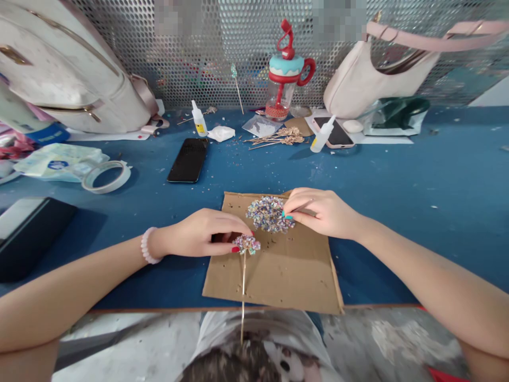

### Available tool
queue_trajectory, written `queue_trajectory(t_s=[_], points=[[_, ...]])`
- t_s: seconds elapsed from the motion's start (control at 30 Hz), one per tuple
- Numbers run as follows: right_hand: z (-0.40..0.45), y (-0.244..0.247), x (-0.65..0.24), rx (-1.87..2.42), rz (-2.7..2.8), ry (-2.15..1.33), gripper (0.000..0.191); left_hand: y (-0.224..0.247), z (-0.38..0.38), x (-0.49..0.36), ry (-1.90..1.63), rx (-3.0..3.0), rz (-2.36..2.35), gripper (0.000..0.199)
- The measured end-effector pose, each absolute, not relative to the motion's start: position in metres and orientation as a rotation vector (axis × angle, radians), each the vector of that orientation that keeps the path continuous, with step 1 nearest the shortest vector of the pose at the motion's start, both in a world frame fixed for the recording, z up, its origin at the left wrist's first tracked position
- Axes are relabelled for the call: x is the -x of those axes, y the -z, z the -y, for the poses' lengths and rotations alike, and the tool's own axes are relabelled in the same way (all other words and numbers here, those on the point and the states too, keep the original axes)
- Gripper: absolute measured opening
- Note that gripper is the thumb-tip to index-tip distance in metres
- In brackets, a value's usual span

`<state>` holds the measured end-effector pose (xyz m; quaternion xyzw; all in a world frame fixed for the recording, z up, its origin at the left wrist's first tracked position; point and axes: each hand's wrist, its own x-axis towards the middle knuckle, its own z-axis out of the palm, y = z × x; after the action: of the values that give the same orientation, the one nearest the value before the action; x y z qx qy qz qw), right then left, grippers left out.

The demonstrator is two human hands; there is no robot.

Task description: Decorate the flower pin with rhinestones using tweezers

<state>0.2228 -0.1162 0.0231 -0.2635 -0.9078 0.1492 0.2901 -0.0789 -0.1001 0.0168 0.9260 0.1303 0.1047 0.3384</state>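
Observation:
My left hand (214,233) pinches the beaded head of a gold-stemmed hairpin (247,244), whose long thin stem points down past the table edge. Under it lies a brown cardboard sheet (278,276). Toward the cardboard's far side is a pile of small glittering beads (266,213). My right hand (318,212) is closed on a thin tweezer-like tool (304,206), with its fingertips at the pile's right edge. Whether the tool's tip holds a bead is too small to tell.
Behind the cardboard are a black phone (188,160), two glue bottles (199,120), gold hairpins (284,137), another phone (338,133) and a red-lidded cup (280,90). Tape (106,177) and a dark box (35,233) lie left. Bags (79,69) stand at the back.

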Motion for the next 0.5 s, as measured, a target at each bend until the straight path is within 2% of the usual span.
queue_trajectory(t_s=[0.5], points=[[0.1159, -0.0246, -0.2223, 0.734, 2.43, -0.373, 0.014, -0.0191, 0.1002, 0.0778, -0.26, -2.404, -0.356, 0.029]])
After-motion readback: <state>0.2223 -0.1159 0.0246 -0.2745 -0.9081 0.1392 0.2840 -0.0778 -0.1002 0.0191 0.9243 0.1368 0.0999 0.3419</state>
